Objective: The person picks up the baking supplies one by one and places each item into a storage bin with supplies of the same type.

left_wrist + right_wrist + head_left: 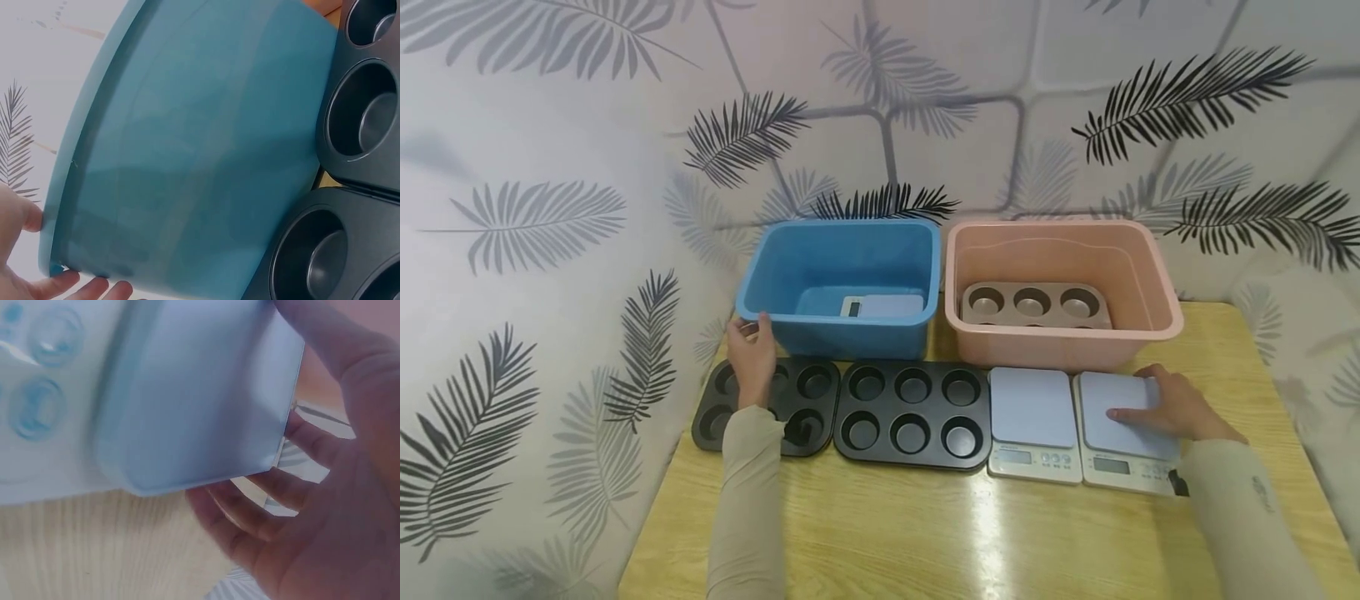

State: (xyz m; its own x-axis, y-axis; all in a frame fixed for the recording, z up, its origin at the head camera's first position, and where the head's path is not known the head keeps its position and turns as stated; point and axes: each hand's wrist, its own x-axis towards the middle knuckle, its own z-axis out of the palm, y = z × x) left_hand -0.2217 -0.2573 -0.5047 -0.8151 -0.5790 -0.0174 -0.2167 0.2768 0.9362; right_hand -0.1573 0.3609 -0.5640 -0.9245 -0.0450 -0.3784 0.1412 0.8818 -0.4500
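Observation:
In the head view, my left hand (752,354) is at the front left corner of a blue plastic bin (850,335). The left wrist view has its thumb (31,215) against the rim and the other fingers bent around the corner. On the right, my right hand (1183,408) grips the far right edge of a white kitchen scale (1116,393). Its thumb lies across the platform, while the fingers (244,512) curl along the scale's side in the right wrist view. A second kitchen scale (1033,408) lies directly left of that one.
Two dark muffin pans, the left one (826,408) partly behind my left arm and the other (887,410) beside it, lie before the bins. A pink bin (1045,346) holds a brown muffin pan (1010,304). Another kitchen scale (891,306) sits inside the blue bin.

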